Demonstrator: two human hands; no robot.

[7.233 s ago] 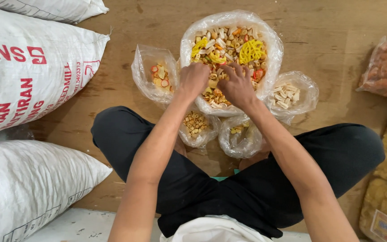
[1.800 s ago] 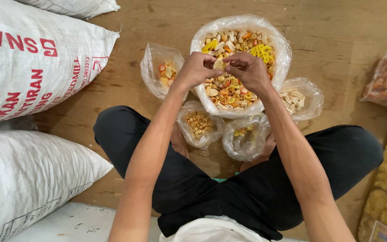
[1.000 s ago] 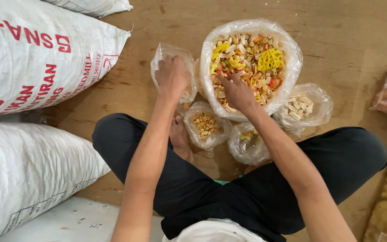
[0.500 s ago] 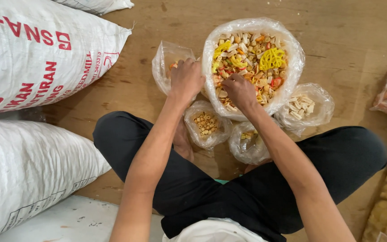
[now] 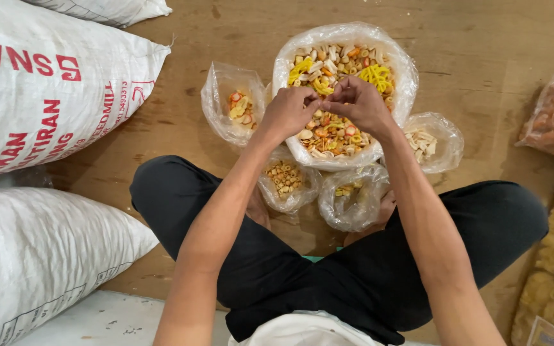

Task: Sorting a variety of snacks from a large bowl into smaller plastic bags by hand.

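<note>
Left hand (image 5: 288, 114) and right hand (image 5: 357, 102) meet fingertip to fingertip over the large snack bag (image 5: 392, 64). Fingers are pinched narrow, apparently on one small piece. Four small bags lie just beyond them.

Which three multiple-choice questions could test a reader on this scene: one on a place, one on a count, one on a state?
1. Where are both hands?
A. Over the big bag of mixed crackers
B. On the white sacks
C. On the floor plank at the right

2. How many small clear bags lie around the big bag?
A. Two
B. Four
C. Seven

3. How is the big bag?
A. Tied shut
B. Open at the top
C. Empty

Answers:
1. A: the left hand and right hand meet above the big bag.
2. B: one small bag at the left, one at the right, and two near the legs.
3. B: its rim is rolled down and the mixed crackers show inside.
</note>
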